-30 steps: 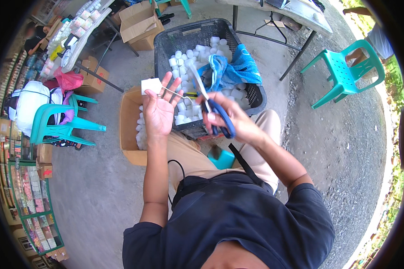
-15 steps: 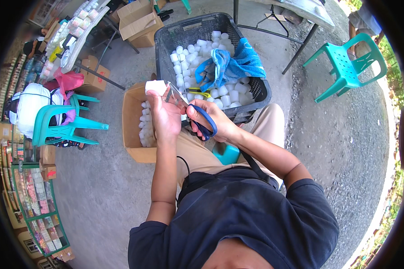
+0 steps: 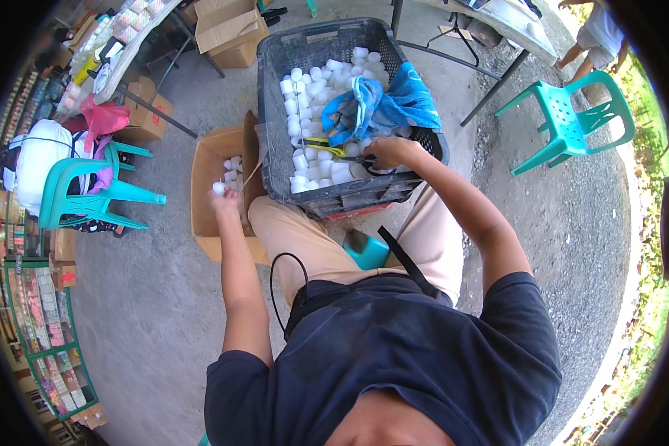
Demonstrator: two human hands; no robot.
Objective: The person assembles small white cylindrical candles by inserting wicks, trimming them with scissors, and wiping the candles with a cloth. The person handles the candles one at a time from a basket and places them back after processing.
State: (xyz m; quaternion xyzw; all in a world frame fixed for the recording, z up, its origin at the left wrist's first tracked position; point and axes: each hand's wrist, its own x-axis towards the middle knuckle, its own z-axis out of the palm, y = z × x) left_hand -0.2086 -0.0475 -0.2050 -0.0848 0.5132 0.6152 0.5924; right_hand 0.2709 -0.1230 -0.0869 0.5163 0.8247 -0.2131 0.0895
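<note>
My left hand (image 3: 229, 201) is low over the open cardboard box (image 3: 206, 160), its fingers closed on a small white cylindrical piece (image 3: 218, 189). More such white pieces (image 3: 233, 165) lie inside that box. Over the near right part of the black plastic crate (image 3: 275, 126) is my right hand (image 3: 388, 152), fingers curled around the scissors (image 3: 381, 172). Only part of a dark handle loop shows below the hand. White cylinders (image 3: 316, 115) lie heaped in the crate, with a yellow-handled tool (image 3: 325, 146) on them, left of my right hand.
A blue towel (image 3: 401, 108) drapes over the crate's right side. Folding tables stand beyond, one on the left (image 3: 137, 44) and one on the right (image 3: 509, 26). A green plastic chair (image 3: 572, 123) is at right; another (image 3: 89, 189) at left carries bags. Someone's legs (image 3: 598, 44) show far right.
My left hand has moved down and left to the cardboard box with a white piece. My right hand has gone from beside the left hand to the crate's near right, with the scissors.
</note>
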